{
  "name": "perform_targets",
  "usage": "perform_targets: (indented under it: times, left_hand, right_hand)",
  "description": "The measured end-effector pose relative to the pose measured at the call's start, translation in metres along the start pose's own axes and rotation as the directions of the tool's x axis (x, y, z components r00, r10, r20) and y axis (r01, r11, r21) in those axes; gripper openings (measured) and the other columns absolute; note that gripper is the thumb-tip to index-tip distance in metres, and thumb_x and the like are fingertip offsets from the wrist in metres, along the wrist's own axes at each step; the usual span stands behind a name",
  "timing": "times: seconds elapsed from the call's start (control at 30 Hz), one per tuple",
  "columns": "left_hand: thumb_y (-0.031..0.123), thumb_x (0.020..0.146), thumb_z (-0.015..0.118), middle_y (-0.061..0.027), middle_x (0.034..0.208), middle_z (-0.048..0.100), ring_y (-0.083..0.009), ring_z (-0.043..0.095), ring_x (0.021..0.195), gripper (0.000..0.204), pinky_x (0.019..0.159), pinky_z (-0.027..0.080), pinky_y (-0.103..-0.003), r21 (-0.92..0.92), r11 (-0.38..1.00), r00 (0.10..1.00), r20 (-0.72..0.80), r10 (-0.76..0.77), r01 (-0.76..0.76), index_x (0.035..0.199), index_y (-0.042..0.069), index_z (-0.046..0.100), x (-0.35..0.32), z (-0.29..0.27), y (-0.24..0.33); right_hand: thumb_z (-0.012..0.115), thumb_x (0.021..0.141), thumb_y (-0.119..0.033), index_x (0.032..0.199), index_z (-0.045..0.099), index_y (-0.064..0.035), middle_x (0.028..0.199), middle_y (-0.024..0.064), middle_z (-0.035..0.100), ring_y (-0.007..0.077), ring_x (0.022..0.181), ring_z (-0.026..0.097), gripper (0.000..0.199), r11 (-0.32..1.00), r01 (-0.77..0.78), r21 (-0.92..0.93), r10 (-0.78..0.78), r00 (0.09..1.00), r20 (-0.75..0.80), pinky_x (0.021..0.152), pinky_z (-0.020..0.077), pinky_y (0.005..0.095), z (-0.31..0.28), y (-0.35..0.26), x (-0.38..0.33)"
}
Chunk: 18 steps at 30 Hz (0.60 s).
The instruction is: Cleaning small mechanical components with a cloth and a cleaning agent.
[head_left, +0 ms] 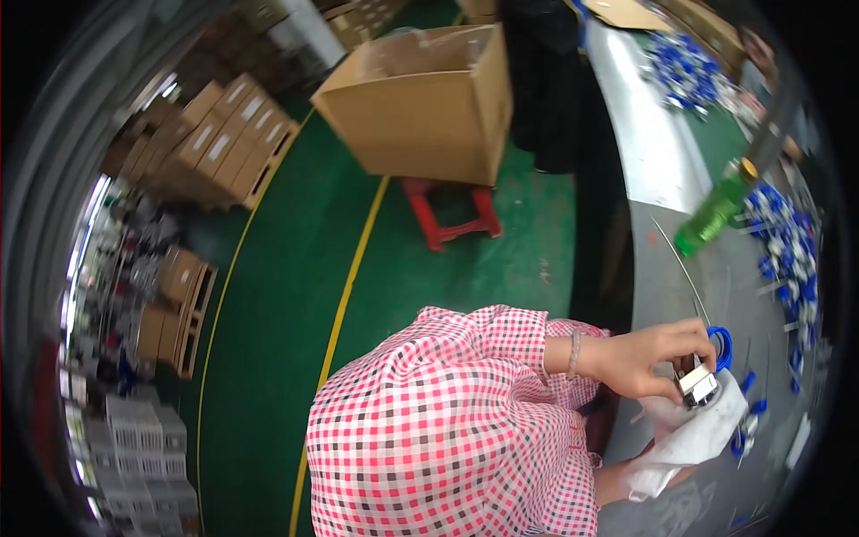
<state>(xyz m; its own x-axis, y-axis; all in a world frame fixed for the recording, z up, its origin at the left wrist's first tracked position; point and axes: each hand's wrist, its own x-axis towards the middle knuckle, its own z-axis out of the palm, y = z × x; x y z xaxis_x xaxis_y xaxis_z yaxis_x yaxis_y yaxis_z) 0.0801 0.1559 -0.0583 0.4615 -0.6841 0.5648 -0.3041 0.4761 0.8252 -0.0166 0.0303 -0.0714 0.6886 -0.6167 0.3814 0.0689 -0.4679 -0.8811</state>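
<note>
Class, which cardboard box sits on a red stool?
The large, open-topped box at top centre, with red stool legs beneath; the stacked boxes at left rest on pallets instead.

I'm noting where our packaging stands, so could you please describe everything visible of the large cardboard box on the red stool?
The large cardboard box is plain brown with flat sides; what looks like clear, crumpled plastic shows in its open top. It rests, opening upward, on a red stool, which stands on the green floor left of the grey worktable. Anything beneath the plastic is hidden.
</note>
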Motion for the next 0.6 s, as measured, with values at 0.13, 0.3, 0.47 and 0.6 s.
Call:
perform_targets:
  times: [0.13, 0.3, 0.47, 0.6]
  left_hand:
    - [-0.003, 0.062, 0.060, -0.0096, 0.094, 0.043, -0.0229, 0.050, 0.084, 0.040, 0.070, 0.043, -0.030, 0.292, 0.952, 0.990, -0.077, 0.121, -0.093, 0.100, 0.003, 0.050, -0.007, -0.011, 0.009]
    - [-0.002, 0.058, 0.060, -0.0097, 0.093, 0.045, -0.0248, 0.051, 0.081, 0.042, 0.067, 0.044, -0.031, 0.327, 0.938, 0.992, -0.011, 0.128, -0.117, 0.099, 0.004, 0.051, -0.003, -0.019, 0.001]
    - [-0.001, 0.059, 0.060, -0.0103, 0.094, 0.045, -0.0261, 0.052, 0.080, 0.042, 0.067, 0.044, -0.032, 0.270, 0.954, 0.991, 0.050, 0.123, -0.132, 0.099, 0.003, 0.050, 0.002, -0.013, 0.000]
    - [0.003, 0.063, 0.059, -0.0105, 0.092, 0.046, -0.0286, 0.052, 0.079, 0.036, 0.065, 0.045, -0.034, 0.241, 0.964, 0.988, 0.132, 0.081, -0.112, 0.097, 0.005, 0.049, 0.008, -0.010, 0.003]
  right_hand:
    - [0.050, 0.077, -0.029, 0.111, 0.048, 0.0005, 0.103, 0.0153, 0.054, 0.0242, 0.085, 0.058, 0.045, 0.996, -0.054, 0.072, 0.061, 0.993, -0.098, 0.072, 0.0488, 0.0307, 0.023, 0.021, -0.005]
    - [0.045, 0.084, -0.025, 0.124, 0.033, 0.0014, 0.124, 0.0163, 0.040, 0.0234, 0.107, 0.047, 0.049, 0.837, -0.068, 0.542, 0.134, 0.987, -0.083, 0.091, 0.0385, 0.0346, 0.040, 0.084, -0.017]
    - [0.045, 0.084, -0.025, 0.118, 0.040, 0.0007, 0.118, 0.0161, 0.044, 0.0237, 0.103, 0.048, 0.043, 0.874, -0.098, 0.475, 0.232, 0.944, -0.233, 0.090, 0.0388, 0.0342, 0.033, 0.083, -0.025]
    - [0.045, 0.084, -0.025, 0.117, 0.041, 0.0006, 0.116, 0.0157, 0.045, 0.0233, 0.102, 0.049, 0.042, 0.809, -0.059, 0.584, 0.179, 0.972, -0.150, 0.088, 0.0400, 0.0344, 0.007, 0.154, -0.014]
